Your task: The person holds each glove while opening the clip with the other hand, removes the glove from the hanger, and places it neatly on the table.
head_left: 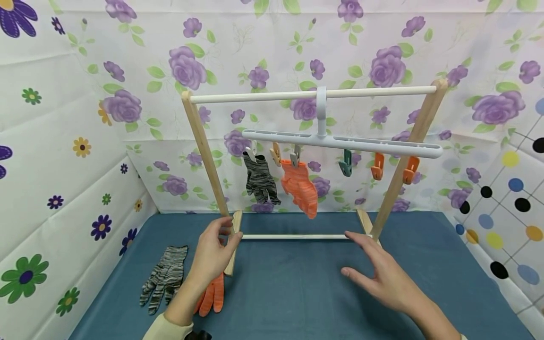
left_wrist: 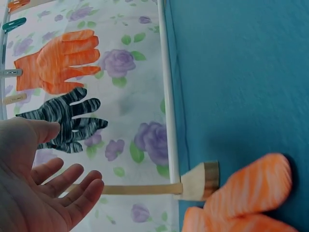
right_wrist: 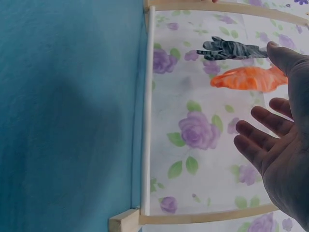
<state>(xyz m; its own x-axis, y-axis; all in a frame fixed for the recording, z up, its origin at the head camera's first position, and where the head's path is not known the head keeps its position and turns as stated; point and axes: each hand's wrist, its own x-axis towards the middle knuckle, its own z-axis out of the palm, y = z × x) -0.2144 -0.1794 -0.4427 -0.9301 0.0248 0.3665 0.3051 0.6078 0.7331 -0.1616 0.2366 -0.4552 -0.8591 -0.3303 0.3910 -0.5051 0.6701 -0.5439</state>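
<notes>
My left hand is raised in front of the rack's left post, fingers relaxed and holding nothing. My right hand reaches in near the right post, fingers extended with nothing in them. Between and behind them, a black-and-grey striped glove and an orange glove hang by clothespins from a pale grey hanger. Another striped glove lies flat on the table left of my left forearm. A second orange glove lies partly hidden under that forearm.
The hanger hooks over the top rod of a wooden rack and tilts down to the right. A green clothespin and two orange clothespins hang without gloves on its right half. A lower rod joins the posts above the blue table.
</notes>
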